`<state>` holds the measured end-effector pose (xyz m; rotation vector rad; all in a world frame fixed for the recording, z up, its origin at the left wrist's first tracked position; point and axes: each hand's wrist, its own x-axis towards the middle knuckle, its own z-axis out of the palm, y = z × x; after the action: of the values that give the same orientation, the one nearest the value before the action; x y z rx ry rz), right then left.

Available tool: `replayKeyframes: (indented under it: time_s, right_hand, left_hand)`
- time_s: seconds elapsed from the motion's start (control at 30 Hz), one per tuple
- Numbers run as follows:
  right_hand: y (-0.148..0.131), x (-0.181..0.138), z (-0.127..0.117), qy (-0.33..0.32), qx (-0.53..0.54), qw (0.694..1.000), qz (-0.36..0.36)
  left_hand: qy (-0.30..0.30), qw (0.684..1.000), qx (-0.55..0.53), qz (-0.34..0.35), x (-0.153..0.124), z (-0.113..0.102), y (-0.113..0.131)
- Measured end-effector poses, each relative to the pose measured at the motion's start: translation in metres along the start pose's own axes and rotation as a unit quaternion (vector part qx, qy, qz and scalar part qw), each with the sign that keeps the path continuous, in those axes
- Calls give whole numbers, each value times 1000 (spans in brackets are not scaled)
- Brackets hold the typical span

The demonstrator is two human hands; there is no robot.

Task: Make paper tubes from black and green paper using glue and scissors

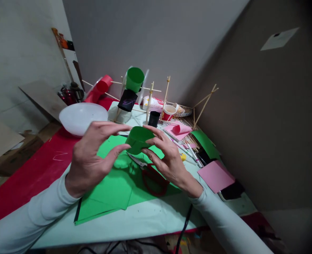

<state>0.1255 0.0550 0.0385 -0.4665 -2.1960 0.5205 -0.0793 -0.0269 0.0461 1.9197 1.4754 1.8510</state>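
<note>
Both my hands hold a rolled green paper tube (137, 139) above the table. My left hand (92, 155) pinches its left side between thumb and fingertips. My right hand (163, 155) grips its right side with curled fingers. Below them lie green paper sheets (110, 190) and red-handled scissors (152, 176). Behind stands a frame of wooden sticks (150, 97) that carries a green paper cup (134, 79), a red paper cup (102, 84) and a black one (128, 100).
A white bowl (80, 118) sits at the left on a red sheet (34, 173). Pink paper (215, 175), a phone (231, 191), pens (183, 146), a red-and-white cup (168, 113) and a black cylinder (154, 119) crowd the right. Walls close in behind and right.
</note>
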Motion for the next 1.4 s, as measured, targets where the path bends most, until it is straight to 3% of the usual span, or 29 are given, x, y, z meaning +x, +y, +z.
replayKeyframes:
  time_s: [0.1,0.2,0.27,0.33,0.7,0.87,1.1,1.4]
  right_hand:
    - [2,-1,1,69,27,997,38]
    - [3,-3,4,120,61,989,68]
    - [4,-4,7,130,79,985,85]
    - [3,-5,9,129,90,982,100]
    - [4,-8,14,95,101,984,109]
    - [3,-6,13,98,141,974,150]
    - [3,-7,15,89,162,966,181]
    - [4,-6,13,85,209,948,223]
  left_hand:
    - [35,983,-69,-165,-1,7,-4]
    - [-39,923,-193,-332,-1,15,-11]
    - [-78,871,-266,-404,-2,20,-13]
    - [-85,843,-302,-438,-2,22,-12]
    - [-41,847,-312,-428,-4,25,-19]
    - [-42,849,-288,-442,-8,27,-20]
    - [-68,938,-105,-322,-7,23,-19]
    - [-85,942,-37,-323,-2,18,-11]
